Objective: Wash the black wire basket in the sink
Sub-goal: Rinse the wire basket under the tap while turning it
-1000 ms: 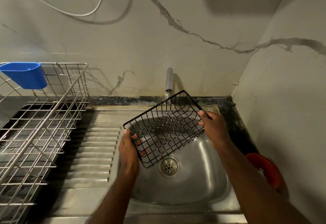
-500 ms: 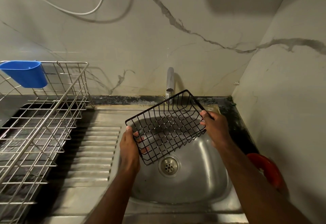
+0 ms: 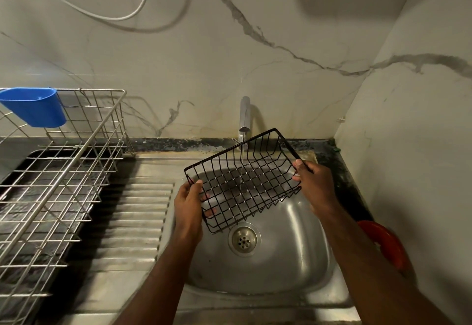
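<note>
The black wire basket (image 3: 245, 179) hangs tilted over the steel sink (image 3: 301, 255), its open side facing me. My left hand (image 3: 187, 209) grips its near left end, thumb on the rim and fingers behind the wires. My right hand (image 3: 315, 184) grips the right end at the rim. A thin stream of water falls from the tap (image 3: 244, 117) through the basket's middle. The drain (image 3: 244, 240) lies just below the basket's lower edge.
A steel dish rack (image 3: 58, 184) with a blue plastic cup holder (image 3: 35, 107) stands on the left. The ribbed draining board (image 3: 138, 222) lies between rack and sink. A red object (image 3: 385, 243) sits at the right edge beside the marble side wall (image 3: 408, 145).
The basket has shifted slightly up and to the right with both hands. Water now runs from the tap through it.
</note>
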